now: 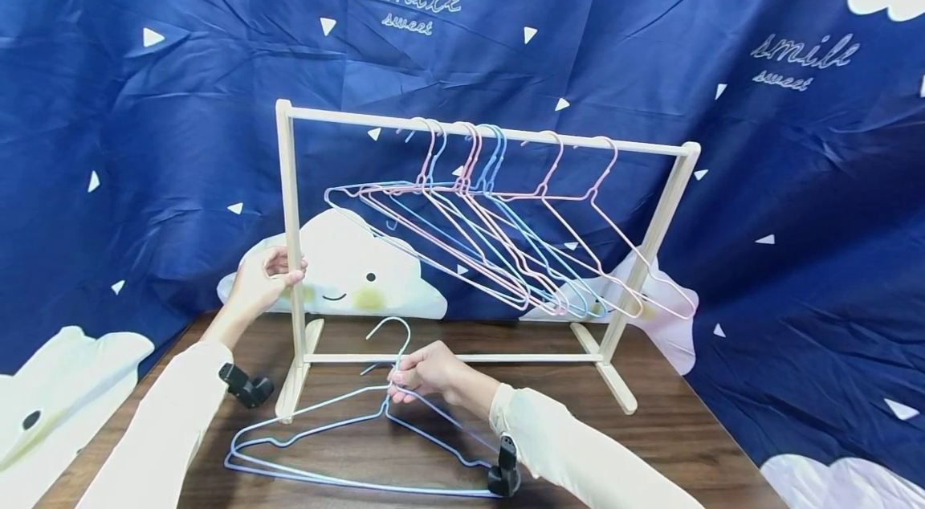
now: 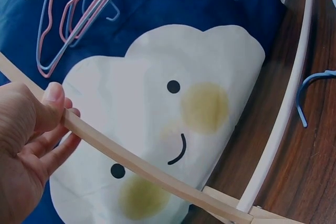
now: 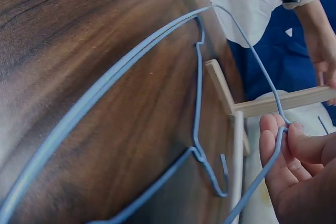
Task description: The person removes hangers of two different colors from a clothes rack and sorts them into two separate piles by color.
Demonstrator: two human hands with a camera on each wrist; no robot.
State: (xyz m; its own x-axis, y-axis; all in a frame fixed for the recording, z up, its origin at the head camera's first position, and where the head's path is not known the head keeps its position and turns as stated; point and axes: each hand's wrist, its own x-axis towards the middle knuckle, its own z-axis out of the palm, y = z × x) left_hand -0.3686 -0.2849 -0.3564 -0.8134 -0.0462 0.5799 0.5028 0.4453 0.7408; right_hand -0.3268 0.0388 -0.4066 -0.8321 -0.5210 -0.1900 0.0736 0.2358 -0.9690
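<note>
Two blue wire hangers [image 3: 105,81] are resting their base bars on the table [image 1: 694,437]. The right hand [image 1: 428,371] is pinching one below its hook, its grip clamped on the wire. The left hand [image 1: 262,278] is holding the left post [image 1: 290,204] of a wooden garment rack, thumb and fingers around it. Pink and blue hangers [image 1: 593,193] are hanging from the rail [image 1: 347,119].

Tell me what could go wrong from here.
The blue hanger in the right hand overlaps a second blue hanger on the table, so lifting might drag it along. The left hand holds the left post, so a tug could shift the rack. Several hangers on the rail hang bunched, so a bump might tangle them.
</note>
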